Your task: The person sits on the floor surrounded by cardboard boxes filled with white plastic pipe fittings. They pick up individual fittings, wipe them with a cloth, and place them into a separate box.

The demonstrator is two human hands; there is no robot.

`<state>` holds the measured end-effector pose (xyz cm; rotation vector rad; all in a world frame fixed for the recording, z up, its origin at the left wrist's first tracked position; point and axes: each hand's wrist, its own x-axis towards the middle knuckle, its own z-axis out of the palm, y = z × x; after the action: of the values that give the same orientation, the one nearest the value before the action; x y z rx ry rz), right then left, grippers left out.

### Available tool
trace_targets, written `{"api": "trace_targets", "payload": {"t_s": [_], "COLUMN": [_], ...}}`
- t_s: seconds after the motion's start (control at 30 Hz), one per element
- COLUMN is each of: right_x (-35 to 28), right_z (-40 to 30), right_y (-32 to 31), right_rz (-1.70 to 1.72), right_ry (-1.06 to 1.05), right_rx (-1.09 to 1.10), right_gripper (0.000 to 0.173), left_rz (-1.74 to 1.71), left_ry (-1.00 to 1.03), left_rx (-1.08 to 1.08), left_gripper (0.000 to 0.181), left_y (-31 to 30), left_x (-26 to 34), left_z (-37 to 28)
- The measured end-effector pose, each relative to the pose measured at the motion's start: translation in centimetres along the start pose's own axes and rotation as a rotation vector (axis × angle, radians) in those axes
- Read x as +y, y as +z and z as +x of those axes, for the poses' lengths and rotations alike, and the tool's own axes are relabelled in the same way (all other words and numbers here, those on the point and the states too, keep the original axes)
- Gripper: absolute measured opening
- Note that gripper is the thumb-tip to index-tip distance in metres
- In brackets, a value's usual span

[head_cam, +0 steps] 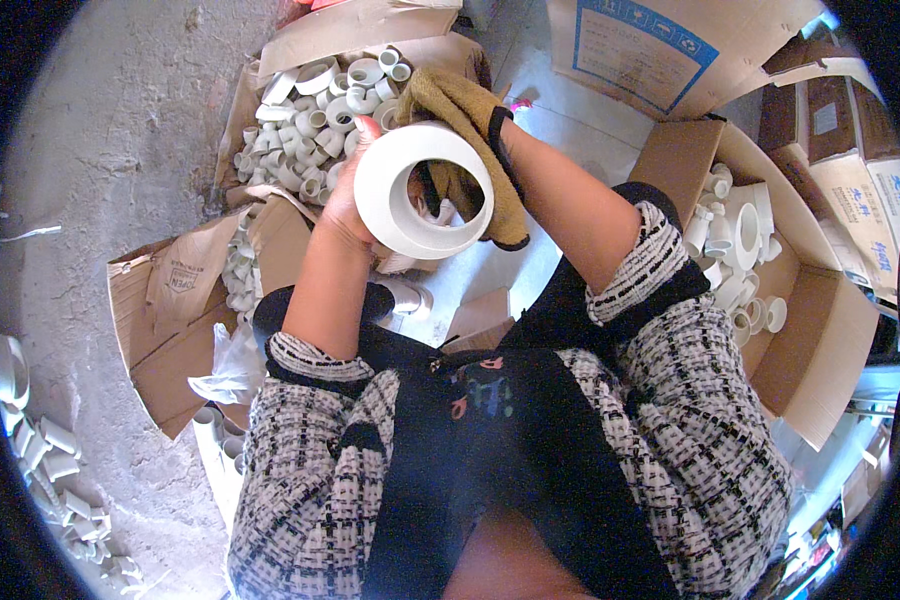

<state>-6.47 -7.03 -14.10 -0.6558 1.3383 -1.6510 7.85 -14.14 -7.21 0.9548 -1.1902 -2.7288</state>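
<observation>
In front of my chest I hold a white plastic pipe reducer fitting [385, 217], its off-centre round opening facing up at me. My left hand [351, 191] is bare and grips the left side of the fitting, thumb up along its rim. A tan fabric with black edging [469, 112], seemingly a cloth, covers my right hand [450, 105] up to the wrist. That hand is behind the right side of the fitting, its fingers mostly hidden by fabric. Part of the fabric shows through the opening, and a loose end hangs at the right.
A cardboard box heaped with small white fittings [300, 142] lies ahead. An opened carton [172, 330] stands at left, a plastic bag [232, 367] beside it. At right, another carton [810, 330] holds larger fittings [746, 236]. More fittings [60, 461] lie at far left; stacked boxes [847, 195] are at far right.
</observation>
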Motion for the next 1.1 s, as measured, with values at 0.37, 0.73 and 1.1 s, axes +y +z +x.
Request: {"api": "trace_targets", "payload": {"t_s": [0.37, 0.73, 1.1], "right_x": [-6.5, -8.0, -5.9], "right_z": [-7.6, -8.6, -7.8], "right_y": [1.1, 2.7, 3.6], "right_rz": [-1.064, -1.345, -1.235], "right_ry": [-0.573, -1.059, -0.848], "right_rx": [-0.061, -0.001, -0.142], "right_gripper": [0.025, 0.017, 0.023], "left_rz": [0.761, 0.275, 0.269], "left_ry": [0.299, 0.487, 0.285], "left_rx": [-0.058, 0.331, -0.202], "left_gripper": [0.077, 0.065, 0.116], "left_y": [-2.5, -2.9, -1.9], "left_x": [4.0, 4.0, 0.5], "left_z": [-1.4, -0.5, -3.2]}}
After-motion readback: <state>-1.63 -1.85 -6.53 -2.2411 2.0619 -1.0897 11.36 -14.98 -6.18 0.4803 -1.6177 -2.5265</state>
